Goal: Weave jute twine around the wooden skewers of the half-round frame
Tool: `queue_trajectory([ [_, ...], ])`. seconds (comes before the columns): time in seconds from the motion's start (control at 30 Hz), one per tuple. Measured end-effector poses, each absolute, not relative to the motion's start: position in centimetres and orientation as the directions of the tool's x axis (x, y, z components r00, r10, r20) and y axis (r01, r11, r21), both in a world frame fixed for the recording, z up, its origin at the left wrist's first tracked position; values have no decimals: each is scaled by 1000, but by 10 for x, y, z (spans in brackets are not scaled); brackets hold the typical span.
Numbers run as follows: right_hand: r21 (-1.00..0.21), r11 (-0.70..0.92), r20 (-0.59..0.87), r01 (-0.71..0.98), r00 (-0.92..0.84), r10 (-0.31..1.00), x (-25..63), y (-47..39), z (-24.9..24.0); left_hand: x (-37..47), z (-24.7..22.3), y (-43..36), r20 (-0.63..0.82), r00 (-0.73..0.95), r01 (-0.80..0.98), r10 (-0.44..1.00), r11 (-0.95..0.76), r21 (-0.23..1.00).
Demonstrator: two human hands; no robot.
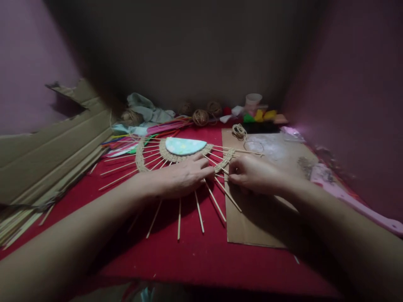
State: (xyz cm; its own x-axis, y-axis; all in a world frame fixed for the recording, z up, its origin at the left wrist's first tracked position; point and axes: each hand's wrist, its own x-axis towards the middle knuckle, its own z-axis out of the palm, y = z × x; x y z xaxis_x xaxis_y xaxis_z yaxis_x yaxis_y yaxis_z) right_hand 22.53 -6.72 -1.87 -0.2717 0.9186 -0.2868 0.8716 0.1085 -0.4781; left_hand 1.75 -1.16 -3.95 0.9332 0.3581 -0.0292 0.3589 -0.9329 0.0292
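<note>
A half-round piece of woven twine and thin wooden sticks (pixel 179 218) lies spread like a fan on the red cloth. Its straight side faces away, with a pale blue patterned half-circle (pixel 185 146) at the centre. Around that runs a woven twine band, and a second band (pixel 140 155) curves farther out. My left hand (pixel 185 176) rests palm down over the middle, its fingers bent onto the sticks and hiding part of the outer band. Beside the right end of this band, my right hand (pixel 252 172) is closed in a pinch; what lies between its fingertips is hidden.
Beneath the right side is a cardboard sheet (pixel 252 228) with a small twine bundle (pixel 239 132) on it. Twine balls (pixel 200 118), a cup (pixel 253 99) and coloured scraps line the back. Folded cardboard (pixel 53 155) stands left; a pink glue gun-like tool (pixel 349 195) lies right.
</note>
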Motion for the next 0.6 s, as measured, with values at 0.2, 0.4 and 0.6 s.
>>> queue_trajectory([
  [0.2,-425,195,-236,884,-316,919,233,-69,-6,18,-23,-20,-46,899,432,435,-865,257],
  [0.4,-465,134,-382,875,-335,861,241,-67,-5,18,-21,-17,-44,864,480,501,-796,368],
  [0.6,-417,137,-344,899,-295,891,240,-68,-6,14,-22,-11,-77,869,475,488,-783,402],
])
